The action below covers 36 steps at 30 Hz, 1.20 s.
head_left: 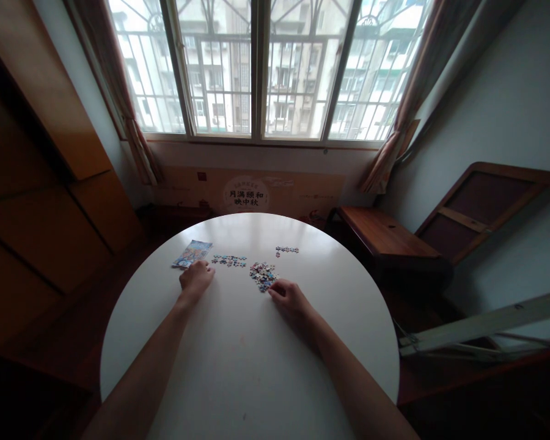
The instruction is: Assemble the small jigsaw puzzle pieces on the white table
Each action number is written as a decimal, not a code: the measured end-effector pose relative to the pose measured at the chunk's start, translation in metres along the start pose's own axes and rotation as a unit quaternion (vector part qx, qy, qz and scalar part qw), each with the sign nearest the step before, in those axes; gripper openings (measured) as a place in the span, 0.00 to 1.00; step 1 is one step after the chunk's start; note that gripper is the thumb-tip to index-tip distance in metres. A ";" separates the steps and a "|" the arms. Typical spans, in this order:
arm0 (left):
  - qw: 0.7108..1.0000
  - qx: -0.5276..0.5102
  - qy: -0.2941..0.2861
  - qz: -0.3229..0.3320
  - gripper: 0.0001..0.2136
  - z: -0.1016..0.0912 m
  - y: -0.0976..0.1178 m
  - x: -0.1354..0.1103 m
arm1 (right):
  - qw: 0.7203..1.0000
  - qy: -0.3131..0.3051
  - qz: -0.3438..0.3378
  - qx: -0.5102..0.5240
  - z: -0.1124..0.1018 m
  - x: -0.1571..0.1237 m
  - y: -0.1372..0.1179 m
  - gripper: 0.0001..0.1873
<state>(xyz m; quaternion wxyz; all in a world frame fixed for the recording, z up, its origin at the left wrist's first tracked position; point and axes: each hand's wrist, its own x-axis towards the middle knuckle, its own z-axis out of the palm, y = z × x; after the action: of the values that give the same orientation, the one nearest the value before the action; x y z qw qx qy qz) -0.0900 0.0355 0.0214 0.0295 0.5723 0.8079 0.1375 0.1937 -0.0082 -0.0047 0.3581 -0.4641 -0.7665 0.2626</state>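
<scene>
A small pile of jigsaw puzzle pieces (262, 275) lies near the middle of the round white table. At its lower right edge is my right hand (293, 299), thumb and fingers pinched together; whatever is between them is too small to make out. My left hand (197, 277) rests curled by the lower right corner of a colourful picture sheet (193, 252) and covers part of it. Its fingertips are hidden, so I cannot see whether it holds anything. Right of the sheet, several puzzle pieces (229, 261) lie in rows. A shorter row of pieces (288, 249) sits farther back, right of the pile.
The round white table (238, 366) stands before a barred window (256, 73). To the right are a wooden bench-like piece (385, 229) and a leaning framed panel (490, 201). A wooden cabinet (41, 232) is on the left. A printed banner (247, 189) sits under the window.
</scene>
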 end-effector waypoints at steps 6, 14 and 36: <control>1.000 -0.015 -0.004 -0.002 0.12 0.001 -0.002 0.001 | 1.000 0.000 -0.003 0.002 0.000 0.000 0.001 0.08; 0.998 -0.003 0.053 0.024 0.15 0.012 0.004 -0.007 | 1.000 -0.001 0.000 0.004 0.000 0.000 0.001 0.08; 0.998 -0.024 0.058 0.015 0.14 0.017 0.000 -0.005 | 1.000 -0.001 -0.001 0.006 -0.001 -0.001 -0.002 0.08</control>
<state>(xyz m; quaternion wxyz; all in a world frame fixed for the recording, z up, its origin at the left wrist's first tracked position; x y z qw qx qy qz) -0.0847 0.0335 0.0049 -0.0056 0.5748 0.7959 0.1902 0.1935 -0.0102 -0.0030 0.3606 -0.4610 -0.7654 0.2674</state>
